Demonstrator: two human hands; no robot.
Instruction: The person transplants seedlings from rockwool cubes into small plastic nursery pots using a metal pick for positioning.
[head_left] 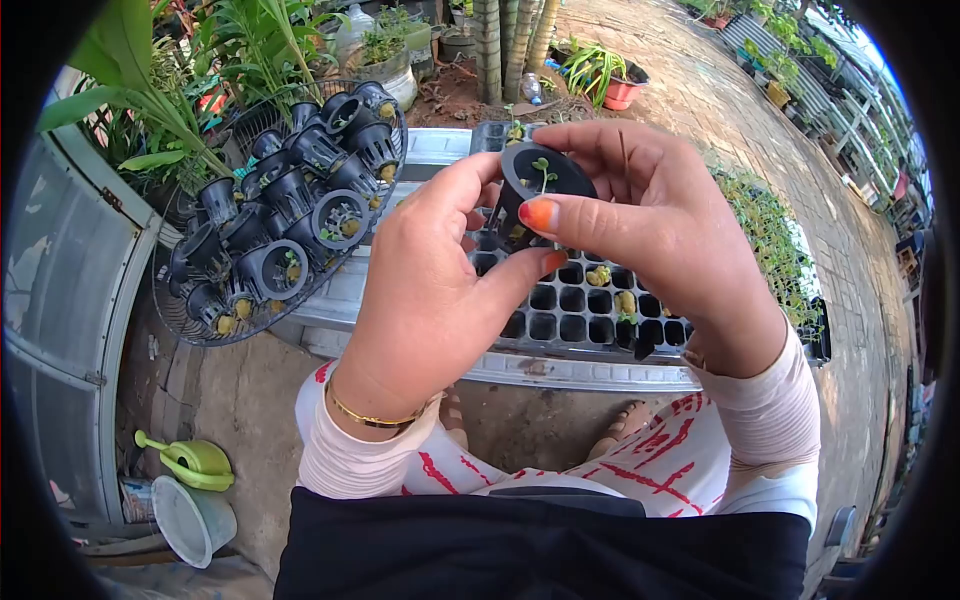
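Both my hands hold a black net pot (519, 178) above the seed tray, tilted so its open mouth shows. Inside it a small green seedling (543, 172) stands up. My left hand (415, 285) is closed around the pot's near left side, thumb below. My right hand (645, 205) grips the rim, thumb across the front and fingers behind. Under my hands lies a black seed tray (572, 328) with square cells; a few cells hold yellowish plugs (625, 303) with sprouts. The fingertips behind the pot are partly hidden.
At left, a black wire basket (180, 325) is heaped with net pots (290, 190), several with seedlings. Dense seedlings (765, 235) fill the tray's right side on a metal table (345, 300). A green watering can (200, 465) and a pale bucket (195, 522) stand on the ground.
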